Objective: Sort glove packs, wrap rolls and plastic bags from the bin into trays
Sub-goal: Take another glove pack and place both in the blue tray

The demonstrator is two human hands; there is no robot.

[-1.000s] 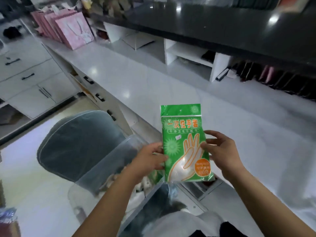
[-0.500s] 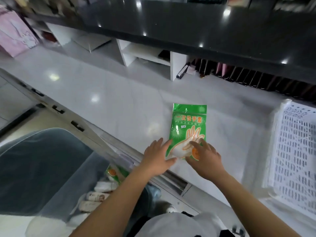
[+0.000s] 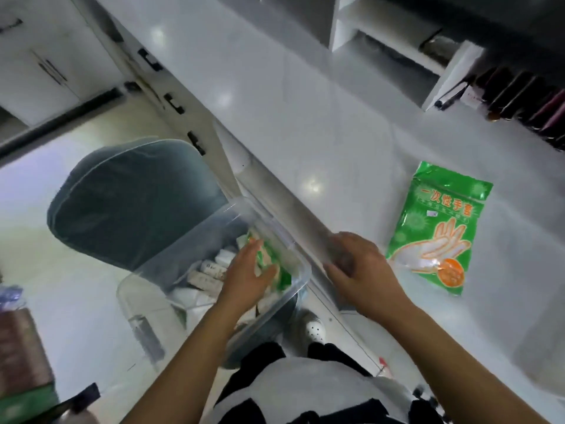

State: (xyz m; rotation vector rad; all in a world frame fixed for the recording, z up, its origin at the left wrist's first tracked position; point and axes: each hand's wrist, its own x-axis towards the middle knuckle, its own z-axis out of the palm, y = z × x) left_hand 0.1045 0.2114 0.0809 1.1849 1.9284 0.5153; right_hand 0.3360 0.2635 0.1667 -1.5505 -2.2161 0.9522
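A green glove pack (image 3: pixel 440 228) lies flat on the white counter (image 3: pixel 299 111) at the right, with no hand on it. Below the counter's edge stands a clear plastic bin (image 3: pixel 301 278) holding white wrap rolls (image 3: pixel 211 272) and another green glove pack (image 3: pixel 270 263). My left hand (image 3: pixel 247 270) is down inside the bin, fingers spread and resting on that green pack. My right hand (image 3: pixel 357 267) hovers at the counter's front edge between bin and the lying pack, fingers loosely curled, nothing in it.
A grey padded chair (image 3: pixel 134 200) stands left of the bin. White cubby shelves (image 3: pixel 397 47) and a row of dark upright items (image 3: pixel 526 99) line the counter's back. Drawers with black handles (image 3: pixel 174 102) run under the counter. My shoe (image 3: pixel 315 328) shows below.
Both hands have let go of the glove pack, which now lies on the counter. My left hand has dropped into the bin; my view has swung left and down.
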